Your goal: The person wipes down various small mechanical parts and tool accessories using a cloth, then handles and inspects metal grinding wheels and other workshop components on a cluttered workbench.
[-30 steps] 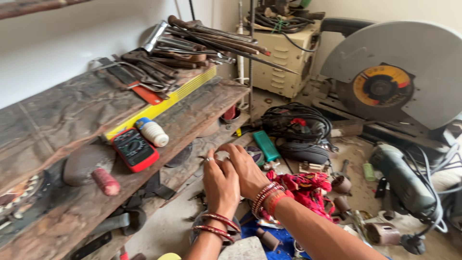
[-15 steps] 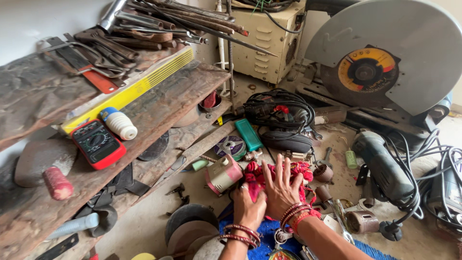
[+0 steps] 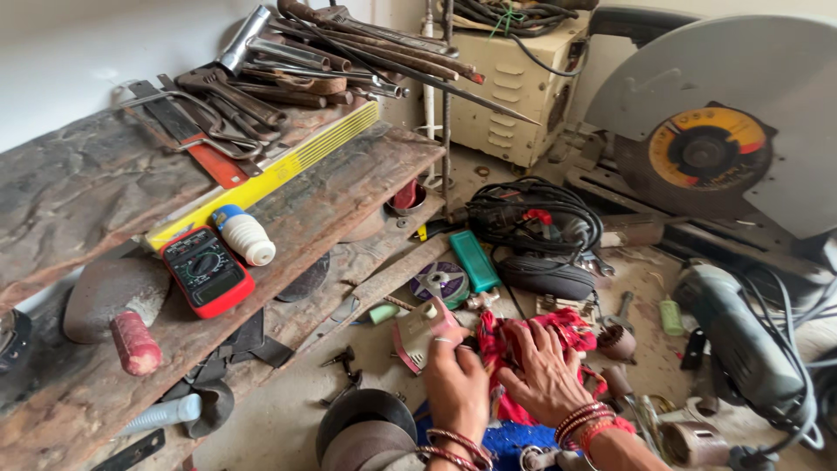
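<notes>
My right hand lies spread flat on the red cloth; my left hand, just beside, grips its left edge.

Even, soft daylight throughout; no harsh shadows; mild glare on the white wall upper left; wide-angle bending at the edges; slight motion blur on both hands; focus otherwise adequate.
</notes>
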